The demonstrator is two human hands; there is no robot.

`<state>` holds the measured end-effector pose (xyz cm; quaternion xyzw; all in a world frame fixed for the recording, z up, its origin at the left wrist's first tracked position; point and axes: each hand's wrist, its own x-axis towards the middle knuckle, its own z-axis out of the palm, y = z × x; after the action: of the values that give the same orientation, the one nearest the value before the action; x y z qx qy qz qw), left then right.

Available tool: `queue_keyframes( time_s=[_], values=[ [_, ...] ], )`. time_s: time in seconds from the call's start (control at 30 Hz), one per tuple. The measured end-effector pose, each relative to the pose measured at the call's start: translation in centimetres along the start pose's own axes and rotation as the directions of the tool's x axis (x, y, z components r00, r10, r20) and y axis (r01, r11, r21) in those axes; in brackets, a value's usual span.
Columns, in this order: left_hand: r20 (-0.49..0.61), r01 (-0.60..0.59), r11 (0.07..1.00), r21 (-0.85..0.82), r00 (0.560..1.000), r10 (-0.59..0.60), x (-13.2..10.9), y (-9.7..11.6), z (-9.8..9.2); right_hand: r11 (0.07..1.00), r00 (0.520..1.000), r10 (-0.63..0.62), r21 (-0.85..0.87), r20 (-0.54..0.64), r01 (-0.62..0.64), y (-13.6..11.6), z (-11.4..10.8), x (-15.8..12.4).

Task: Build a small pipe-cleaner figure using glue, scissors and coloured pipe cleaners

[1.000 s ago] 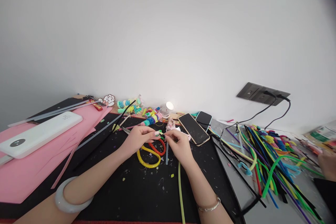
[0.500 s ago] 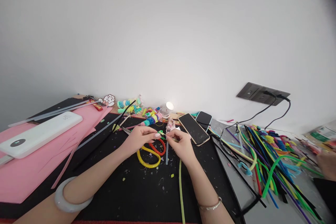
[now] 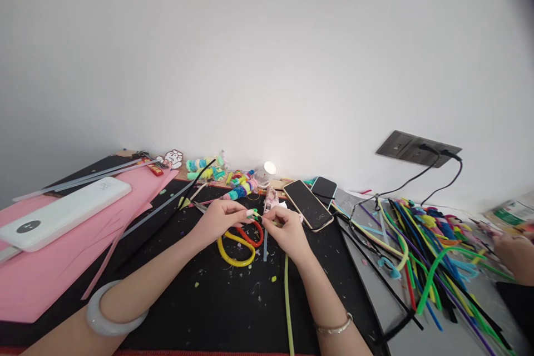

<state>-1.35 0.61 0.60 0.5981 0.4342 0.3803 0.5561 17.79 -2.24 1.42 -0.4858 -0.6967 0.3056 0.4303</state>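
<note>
My left hand (image 3: 225, 225) pinches a small green piece of pipe cleaner (image 3: 255, 212) between thumb and fingertips, above the black mat (image 3: 233, 306). Close beside it, my right hand (image 3: 287, 231) is closed in a pinch at a small dark tip on the same piece; the fingertips hide most of it. Below the hands lie scissors (image 3: 234, 260) with one yellow and one red handle loop, their blades partly hidden by my left hand. A pale yellow-green pipe cleaner (image 3: 287, 306) hangs down the mat near my right wrist.
Pink sheets (image 3: 37, 289) and a white power bank (image 3: 67, 214) lie left. Two phones (image 3: 308, 204) and a cup (image 3: 265, 174) stand near the wall. Many coloured pipe cleaners (image 3: 434, 267) cover the grey surface at right, beside another person's hand (image 3: 515, 256). Cords run to a socket (image 3: 417, 149).
My hands have shifted very slightly, with the fingertips turning around the small green piece. At far right, the other person's hand has moved a little left into view.
</note>
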Motion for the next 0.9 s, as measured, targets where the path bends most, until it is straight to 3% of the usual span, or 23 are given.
queue_keyframes(
  time_s=[0.4, 0.7, 0.9],
  values=[
    [0.133, 0.145, 0.971, -0.189, 0.984, -0.121, -0.29, 0.11, -0.21, 0.981, 0.998, 0.042, 0.189, 0.048, -0.050, -0.01, -0.57, 0.08],
    [0.241, 0.265, 0.903, -0.339, 0.952, -0.189, -0.33, 0.04, -0.22, 0.883, 0.989, 0.069, 0.454, 0.130, -0.121, 0.32, -0.38, 0.23],
    [0.302, 0.316, 0.862, -0.396, 0.932, -0.203, -0.75, 0.42, -0.02, 0.841, 0.983, 0.072, 0.520, 0.170, -0.152, 0.35, -0.18, 0.24]
  ],
)
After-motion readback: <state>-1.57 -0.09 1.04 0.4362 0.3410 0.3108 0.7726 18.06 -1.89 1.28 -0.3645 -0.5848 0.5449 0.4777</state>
